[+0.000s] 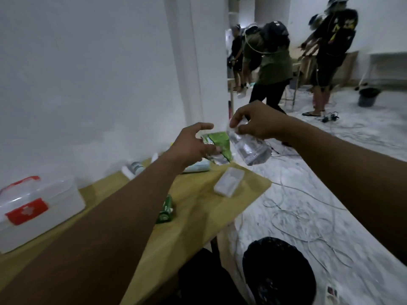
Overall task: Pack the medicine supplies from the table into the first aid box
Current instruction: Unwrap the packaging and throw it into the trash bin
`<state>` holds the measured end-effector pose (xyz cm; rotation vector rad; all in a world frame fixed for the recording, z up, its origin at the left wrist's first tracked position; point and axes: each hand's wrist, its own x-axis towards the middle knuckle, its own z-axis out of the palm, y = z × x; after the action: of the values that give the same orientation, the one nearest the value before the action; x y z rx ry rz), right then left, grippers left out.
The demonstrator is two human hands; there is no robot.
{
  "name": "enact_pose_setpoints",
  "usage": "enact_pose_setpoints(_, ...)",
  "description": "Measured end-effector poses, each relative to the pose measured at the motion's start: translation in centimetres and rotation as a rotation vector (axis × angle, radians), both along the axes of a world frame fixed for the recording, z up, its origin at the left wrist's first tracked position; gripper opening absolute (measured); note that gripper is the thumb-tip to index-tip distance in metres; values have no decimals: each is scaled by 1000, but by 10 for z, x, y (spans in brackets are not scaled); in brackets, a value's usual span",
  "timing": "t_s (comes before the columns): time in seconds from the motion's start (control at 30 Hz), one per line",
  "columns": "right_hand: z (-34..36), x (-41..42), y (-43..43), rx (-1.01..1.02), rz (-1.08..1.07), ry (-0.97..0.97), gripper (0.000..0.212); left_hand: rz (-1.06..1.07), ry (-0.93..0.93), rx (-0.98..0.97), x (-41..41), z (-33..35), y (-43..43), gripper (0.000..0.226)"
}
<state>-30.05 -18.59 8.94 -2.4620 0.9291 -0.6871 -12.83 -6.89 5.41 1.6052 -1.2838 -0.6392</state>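
The white first aid box with a red handle and red label sits closed at the table's left. My left hand grips a green and silver packet above the table's far end. My right hand holds a clear plastic pouch by its top, just right of the packet. On the wooden table lie a small clear plastic case, a green tube-like pack, a light blue item and a white bottle.
A black bin stands on the floor beside the table's near right edge. Cables trail across the pale floor. Several people stand at other tables in the background. A white wall runs along the table's left side.
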Motion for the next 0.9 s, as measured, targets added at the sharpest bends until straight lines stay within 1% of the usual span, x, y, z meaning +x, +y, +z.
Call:
enact_pose_setpoints(0.07, -18, -39, -9, 71, -95, 15, 19, -86, -54, 34, -35, -21, -15, 56)
enact_pose_setpoints(0.13, -48, -78, -18, 176, -179, 31, 19, -140, -69, 43, -70, -50, -29, 42)
enact_pose_setpoints(0.23, -112, -128, -30, 314, -296, 49, 18, -176, -120, 87, -122, -108, -48, 19)
enact_pose_setpoints(0.3, -166, -153, -35, 407, -370, 67, 17, -182, -171, 152, -150, -152, -56, 15)
enact_pose_setpoints(0.4, -252, -172, -34, 558, -459, 124, 17, -198, -200, 312, -177, -226, -66, 20)
enact_pose_setpoints(0.5, -335, -173, -29, 685, -493, 180, 20, -240, -251, 517, -182, -293, -72, 31)
enact_pose_setpoints(0.63, -417, -160, -28, 811, -536, 182, 26, -313, -306, 715, -177, -362, -84, 43)
enact_pose_setpoints(0.77, -458, -147, -36, 906, -487, 240, 32, -482, -313, 916, -171, -394, -103, 67)
enact_pose_setpoints(0.87, -468, -144, -44, 958, -440, 322, 37, -532, -298, 955, -166, -401, -115, 61)
enact_pose_setpoints(0.9, -468, -143, -47, 965, -435, 338, 39, -530, -293, 969, -164, -402, -118, 64)
